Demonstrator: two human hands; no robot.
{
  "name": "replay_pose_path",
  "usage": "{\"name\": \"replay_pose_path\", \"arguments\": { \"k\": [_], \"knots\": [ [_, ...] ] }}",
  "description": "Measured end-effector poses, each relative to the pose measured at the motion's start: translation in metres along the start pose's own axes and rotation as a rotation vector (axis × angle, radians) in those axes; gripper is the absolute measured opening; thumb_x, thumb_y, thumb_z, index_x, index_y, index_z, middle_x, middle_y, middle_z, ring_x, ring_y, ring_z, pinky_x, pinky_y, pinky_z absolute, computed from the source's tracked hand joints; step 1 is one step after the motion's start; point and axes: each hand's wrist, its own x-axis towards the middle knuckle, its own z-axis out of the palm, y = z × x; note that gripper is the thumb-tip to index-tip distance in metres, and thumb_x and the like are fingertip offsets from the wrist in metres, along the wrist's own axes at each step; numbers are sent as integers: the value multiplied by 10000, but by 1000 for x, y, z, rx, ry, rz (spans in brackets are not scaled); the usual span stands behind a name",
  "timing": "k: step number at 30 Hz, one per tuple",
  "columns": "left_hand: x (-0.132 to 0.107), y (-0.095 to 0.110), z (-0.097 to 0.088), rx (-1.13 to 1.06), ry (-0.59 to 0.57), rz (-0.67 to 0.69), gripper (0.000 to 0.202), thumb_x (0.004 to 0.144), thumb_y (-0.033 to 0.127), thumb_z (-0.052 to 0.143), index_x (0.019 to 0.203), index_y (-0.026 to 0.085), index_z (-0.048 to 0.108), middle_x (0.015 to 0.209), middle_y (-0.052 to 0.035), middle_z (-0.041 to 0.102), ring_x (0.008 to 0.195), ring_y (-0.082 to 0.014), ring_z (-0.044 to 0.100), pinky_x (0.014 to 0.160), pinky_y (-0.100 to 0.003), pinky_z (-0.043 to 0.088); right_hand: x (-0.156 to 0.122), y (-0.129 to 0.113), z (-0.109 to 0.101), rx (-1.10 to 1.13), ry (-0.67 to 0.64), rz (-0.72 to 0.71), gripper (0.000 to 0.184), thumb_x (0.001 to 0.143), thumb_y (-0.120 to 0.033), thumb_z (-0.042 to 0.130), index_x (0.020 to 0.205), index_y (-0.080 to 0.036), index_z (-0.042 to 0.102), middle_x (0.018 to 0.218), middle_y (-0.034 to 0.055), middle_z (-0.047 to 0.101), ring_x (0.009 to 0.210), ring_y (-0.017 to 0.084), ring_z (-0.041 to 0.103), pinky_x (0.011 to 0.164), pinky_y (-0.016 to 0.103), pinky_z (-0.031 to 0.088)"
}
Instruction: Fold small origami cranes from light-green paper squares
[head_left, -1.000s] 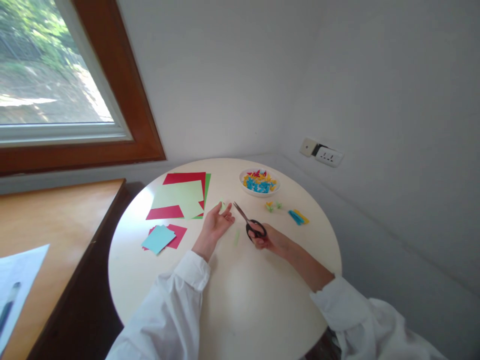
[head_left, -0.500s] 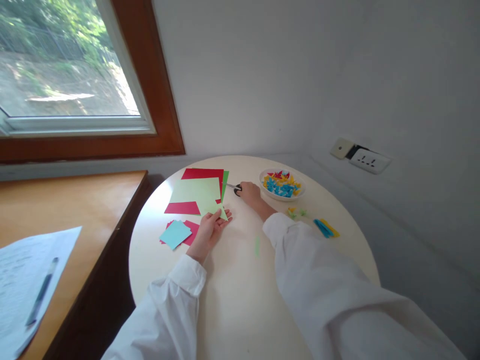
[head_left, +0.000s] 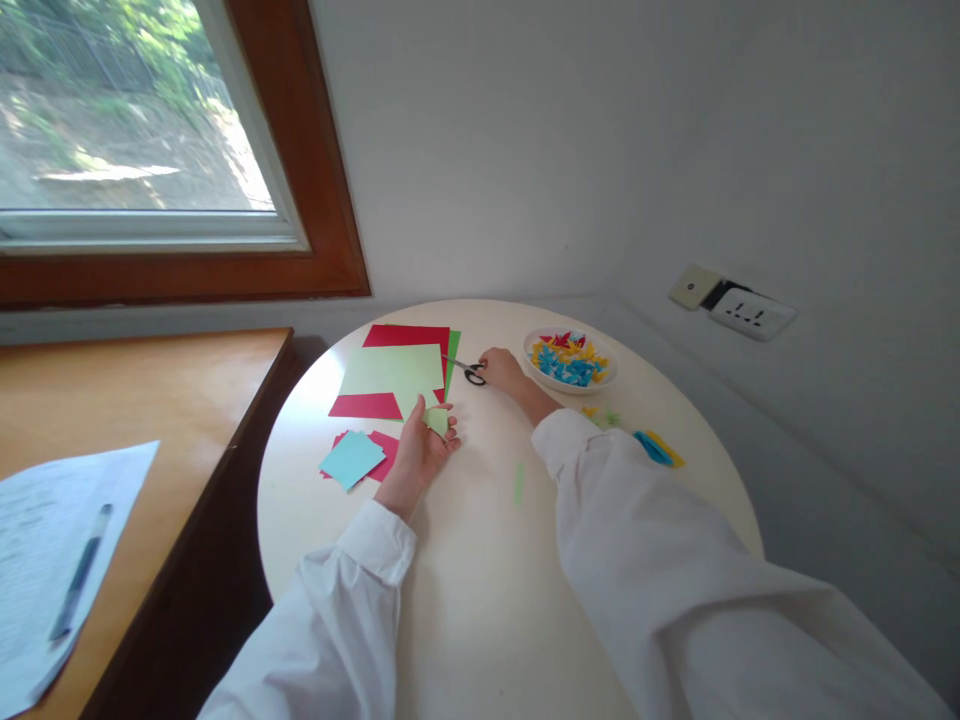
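Observation:
My left hand (head_left: 421, 447) is turned palm up, holding a small piece of light green paper (head_left: 436, 421) against its curled fingers, the thumb raised beside it. On the table's far side, my right hand (head_left: 504, 370) has its fingertips closed at the black handle of a pair of scissors (head_left: 473, 375). The scissors' blades point left and their tips reach the edge of the paper sheets. Just beyond my left hand lies a large light green sheet (head_left: 390, 370), overlapping a red sheet (head_left: 409, 336) and a darker green one.
Light blue squares (head_left: 352, 459) lie on red ones at left. A white plate (head_left: 531, 374) holds several small folded paper pieces. Blue and yellow strips (head_left: 654, 448) lie by my right sleeve, and a light green strip (head_left: 519, 483) lies mid-table. A wooden desk (head_left: 187, 400) stands left.
My right hand has drawn slightly back to the right along the scissors, so more of their handle shows. The light green piece has shifted inward in my left hand, and its thumb has lifted.

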Motion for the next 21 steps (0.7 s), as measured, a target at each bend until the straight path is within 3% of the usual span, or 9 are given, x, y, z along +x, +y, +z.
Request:
{"name": "replay_pose_path", "arguments": {
  "k": [3, 6, 11, 16, 21],
  "knots": [
    [0, 0, 0, 14, 9, -7, 320, 879, 391, 452, 778, 117, 583, 545, -30, 558, 403, -97, 485, 441, -221, 421, -9, 5, -8, 21, 22, -5, 263, 793, -232, 615, 1023, -124, 685, 1055, 153, 692, 960, 212, 630, 787, 248, 440],
    [-1, -1, -2, 10, 25, -1, 249, 865, 311, 458, 771, 116, 580, 536, -24, 548, 409, -99, 487, 445, -222, 422, -34, 14, -18, 59, 10, -35, 226, 834, -216, 548, 966, -114, 701, 984, 141, 709, 887, 200, 637, 760, 254, 444],
    [0, -2, -4, 0, 15, 24, 106, 792, 197, 503, 757, 123, 570, 577, -16, 557, 442, -95, 502, 470, -223, 432, -115, 35, -29, 143, -88, -97, 140, 779, -239, 623, 843, -156, 716, 834, 67, 721, 728, 160, 636, 681, 239, 471],
    [-1, -3, -6, 7, -13, 37, 78, 696, 140, 534, 762, 128, 574, 621, -23, 573, 460, -101, 505, 496, -244, 445, -190, 43, -15, 207, -54, -124, 345, 691, -302, 732, 1005, -170, 678, 1107, 108, 628, 982, 211, 604, 878, 316, 465],
    [-6, -3, -6, 26, -70, 51, 164, 656, 141, 498, 782, 119, 600, 617, -36, 560, 539, -139, 549, 568, -295, 480, -205, 39, 0, 234, 6, -73, 361, 697, -244, 717, 1044, -160, 669, 1148, 114, 582, 1065, 237, 545, 970, 382, 398]
  ]
}}
